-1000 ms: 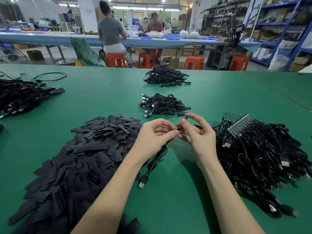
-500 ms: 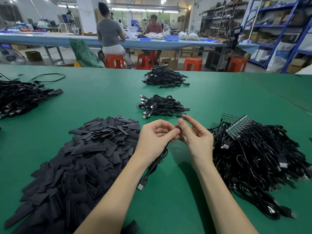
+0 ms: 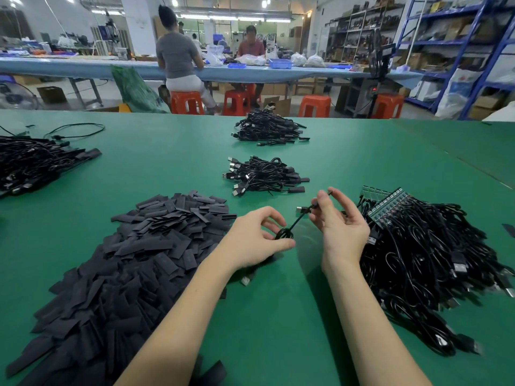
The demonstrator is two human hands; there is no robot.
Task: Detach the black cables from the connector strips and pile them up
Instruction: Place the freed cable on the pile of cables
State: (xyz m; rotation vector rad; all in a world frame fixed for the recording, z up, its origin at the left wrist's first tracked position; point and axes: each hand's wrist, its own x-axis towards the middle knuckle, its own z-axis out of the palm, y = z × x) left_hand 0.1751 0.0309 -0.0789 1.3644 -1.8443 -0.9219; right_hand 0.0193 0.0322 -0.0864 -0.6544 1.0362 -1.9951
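Heap of flat black sleeves left of left grip. Left hand over green surface, thumb and fingers curled, pinching a coiled loop of thin black cable. Cable runs taut up-right to right hand, whose fingers pinch it near the plug end; plug sticks out left of the fingertips. Beyond both grips, small cable pile, another pile further back. Just right of right grip, big tangle of black cables attached to connector strips.
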